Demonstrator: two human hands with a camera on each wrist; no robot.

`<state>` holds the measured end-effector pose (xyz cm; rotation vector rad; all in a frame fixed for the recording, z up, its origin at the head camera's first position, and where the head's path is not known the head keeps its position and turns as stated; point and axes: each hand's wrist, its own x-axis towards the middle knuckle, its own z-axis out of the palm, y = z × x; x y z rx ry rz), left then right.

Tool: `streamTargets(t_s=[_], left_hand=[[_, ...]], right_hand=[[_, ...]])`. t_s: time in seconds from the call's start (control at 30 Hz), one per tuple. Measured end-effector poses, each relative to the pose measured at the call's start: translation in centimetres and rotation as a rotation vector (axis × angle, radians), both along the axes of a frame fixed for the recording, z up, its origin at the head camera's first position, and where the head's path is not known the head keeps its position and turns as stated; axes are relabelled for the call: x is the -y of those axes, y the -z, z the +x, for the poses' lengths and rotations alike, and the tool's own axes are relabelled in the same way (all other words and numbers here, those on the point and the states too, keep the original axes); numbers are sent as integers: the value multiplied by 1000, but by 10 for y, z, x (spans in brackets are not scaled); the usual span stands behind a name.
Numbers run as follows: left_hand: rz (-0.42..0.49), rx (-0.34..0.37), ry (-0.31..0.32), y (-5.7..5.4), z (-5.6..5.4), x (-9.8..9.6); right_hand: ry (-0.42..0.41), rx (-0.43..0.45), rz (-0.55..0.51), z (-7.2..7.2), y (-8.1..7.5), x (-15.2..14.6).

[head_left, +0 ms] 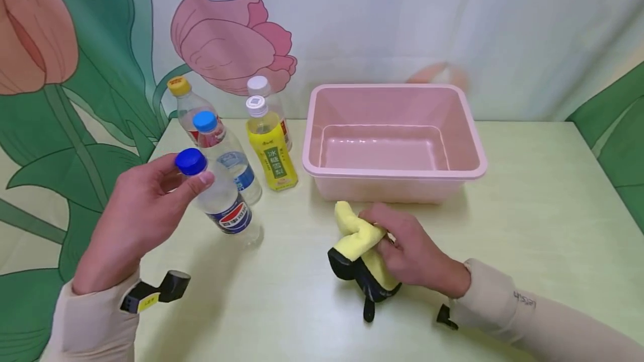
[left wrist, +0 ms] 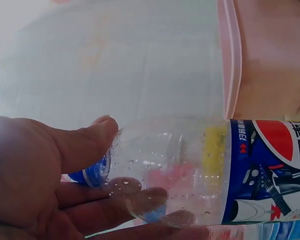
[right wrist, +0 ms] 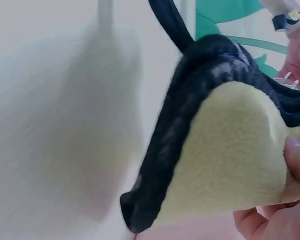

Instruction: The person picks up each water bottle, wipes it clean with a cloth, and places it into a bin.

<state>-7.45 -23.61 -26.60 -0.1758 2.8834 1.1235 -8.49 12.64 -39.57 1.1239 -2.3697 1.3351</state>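
My left hand [head_left: 143,205] grips a clear plastic bottle [head_left: 233,214] by the neck, just under its dark blue cap. The bottle is tilted and carries a blue, red and white label, which the left wrist view shows close up. Droplets cling to its clear wall. In my right hand [head_left: 410,244] a folded yellow fuzzy cloth [head_left: 359,236] with black edging is pinched between thumb and fingers. A black loop [head_left: 369,310] hangs from it. The right wrist view shows the cloth's pale yellow face and thick black border [right wrist: 162,150].
A pink plastic basin [head_left: 392,175] stands behind my right hand. Beyond the held bottle are a blue-capped bottle [head_left: 241,172], a yellow-capped bottle [head_left: 188,102], a yellow-labelled bottle [head_left: 274,155] and a white-capped bottle [head_left: 259,85]. A printed curtain [head_left: 362,27] hangs behind the table [head_left: 543,200].
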Motion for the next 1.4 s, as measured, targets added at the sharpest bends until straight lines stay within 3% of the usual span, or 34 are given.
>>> streamTargets(t_s=[0.17, 0.4, 0.63, 0.83, 1.07, 1.23, 1.4], left_hand=[[44, -16, 79, -1, -5, -29], [119, 7, 202, -4, -15, -75], [165, -28, 314, 5, -24, -116], [196, -79, 415, 7, -30, -146], [258, -21, 501, 13, -38, -171], [305, 83, 521, 17, -40, -178], [302, 62, 548, 19, -40, -182]], right_hand=[[10, 49, -77, 3, -12, -5], [16, -34, -197, 4, -30, -12], [-31, -37, -340, -3, -51, -22], [26, -68, -351, -8, -70, -34], [32, -95, -388, -19, -86, -39], [22, -88, -318, -23, -85, -38], [25, -78, -237, -25, -77, -40]])
